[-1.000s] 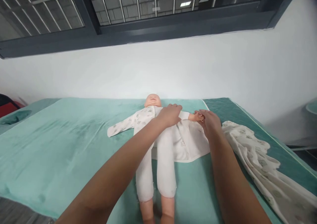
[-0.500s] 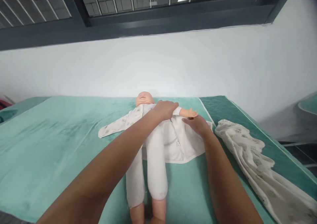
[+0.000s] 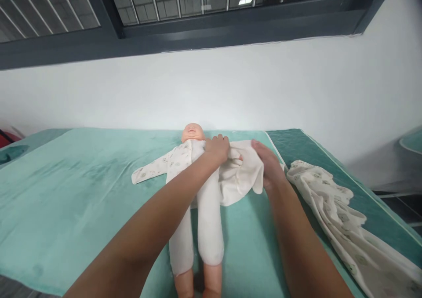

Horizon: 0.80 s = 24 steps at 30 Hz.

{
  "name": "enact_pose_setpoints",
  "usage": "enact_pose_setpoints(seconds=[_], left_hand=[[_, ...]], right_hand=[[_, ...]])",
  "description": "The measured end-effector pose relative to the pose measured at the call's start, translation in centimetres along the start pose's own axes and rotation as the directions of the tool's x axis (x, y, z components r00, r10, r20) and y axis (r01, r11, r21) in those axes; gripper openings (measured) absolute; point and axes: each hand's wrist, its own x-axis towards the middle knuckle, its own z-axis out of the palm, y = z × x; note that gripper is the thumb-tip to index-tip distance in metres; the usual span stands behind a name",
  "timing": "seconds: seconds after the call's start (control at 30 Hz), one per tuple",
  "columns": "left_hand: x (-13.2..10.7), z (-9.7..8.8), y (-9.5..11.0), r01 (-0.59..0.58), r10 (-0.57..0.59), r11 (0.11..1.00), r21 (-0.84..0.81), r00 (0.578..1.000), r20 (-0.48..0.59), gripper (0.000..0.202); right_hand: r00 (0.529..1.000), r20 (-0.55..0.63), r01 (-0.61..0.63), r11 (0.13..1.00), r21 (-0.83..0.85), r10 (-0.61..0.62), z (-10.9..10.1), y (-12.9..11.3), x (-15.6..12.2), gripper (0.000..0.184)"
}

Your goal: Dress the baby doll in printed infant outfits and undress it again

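A baby doll (image 3: 209, 214) lies on its back with its head toward the wall. One sleeve of a white patterned baby shirt (image 3: 151, 168) covers the doll's arm on the left. My left hand (image 3: 217, 149) is closed at the doll's other shoulder, its fingers curled around the upper arm. My right hand (image 3: 271, 164) grips the edge of the shirt's loose half, lifted and folded up over the doll's forearm. A small bit of the doll's hand (image 3: 241, 158) peeks out of the cloth. My left hand and forearm hide part of the doll's chest.
A green padded mat (image 3: 82, 201) lies under the doll. White patterned baby clothing (image 3: 343, 223) is spread along the right side. Behind the mat rises a white wall (image 3: 148, 96), with a barred window (image 3: 198, 3) above.
My right hand has moved from beside the doll's hand to the shirt and raised its loose half. Cloth now covers most of the doll's forearm, seen bare before. My left hand shifted slightly left.
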Motion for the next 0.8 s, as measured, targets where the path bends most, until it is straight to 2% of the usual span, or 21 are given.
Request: enact_pose_setpoints(seconds=[0.03, 0.1, 0.17, 0.2, 0.27, 0.33, 0.4, 0.47, 0.57, 0.63, 0.73, 0.8], left_hand=[[-0.1, -0.1, -0.4, -0.049, 0.047, 0.997, -0.06, 0.999, -0.024, 0.048], [-0.5, -0.7, -1.7, -0.242, 0.225, 0.936, -0.256, 0.97, -0.093, 0.034], [-1.1, -1.4, -3.3, -0.415, 0.371, 0.779, -0.47, 0.91, -0.188, 0.021], [-1.4, -1.7, -4.1, -0.441, 0.379, 0.712, -0.546, 0.896, -0.23, 0.017], [-2.0, -2.1, -5.8, -0.398, 0.274, 0.689, -0.606, 0.917, -0.29, 0.017], [-2.8, -2.1, -7.3, -0.323, 0.113, 0.73, -0.602, 0.926, -0.359, 0.017], [-3.7, -1.5, -8.6, -0.249, -0.032, 0.76, -0.6, 0.909, -0.417, 0.016], [-5.0, -0.4, -9.6, -0.184, -0.167, 0.749, -0.636, 0.877, -0.451, 0.014], [-8.3, 2.2, -10.6, -0.146, -0.316, 0.686, -0.713, 0.823, -0.472, 0.01], [-11.5, 4.6, -11.0, -0.125, -0.398, 0.622, -0.773, 0.8, -0.449, 0.012], [-17.0, 8.1, -11.2, -0.074, -0.523, 0.453, -0.888, 0.785, -0.332, 0.014], [-20.4, 9.6, -11.0, -0.025, -0.486, 0.326, -0.945, 0.853, -0.191, 0.021]], right_hand=[[0.995, 0.094, -0.028, 1.0, -0.015, 0.029, 0.8, 0.0, -0.4, 0.04], [0.958, 0.276, -0.06, 0.995, -0.074, 0.079, 1.7, 0.1, -1.1, 0.043], [0.913, 0.395, -0.044, 0.989, -0.14, 0.097, 2.0, 0.1, -1.7, 0.047], [0.891, 0.442, -0.03, 0.985, -0.172, 0.105, 2.0, 0.0, -1.9, 0.049], [0.842, 0.525, -0.001, 0.972, -0.233, 0.127, 2.0, 0.1, -2.2, 0.047], [0.825, 0.554, 0.06, 0.957, -0.283, 0.112, 2.1, 0.2, -2.3, 0.041], [0.852, 0.52, 0.16, 0.923, -0.349, 0.049, 2.3, 0.3, -2.2, 0.033], [0.872, 0.489, 0.24, 0.865, -0.44, 0.006, 2.5, 0.3, -2.3, 0.029], [0.862, 0.505, 0.278, 0.796, -0.538, 0.04, 2.3, 0.6, -3.0, 0.034], [0.872, 0.488, 0.279, 0.773, -0.57, 0.045, 1.7, 1.5, -4.1, 0.045], [0.942, 0.335, 0.248, 0.719, -0.649, -0.022, 0.6, 3.9, -6.3, 0.057], [0.978, 0.195, 0.195, 0.668, -0.719, -0.076, 0.2, 5.4, -7.6, 0.055]])
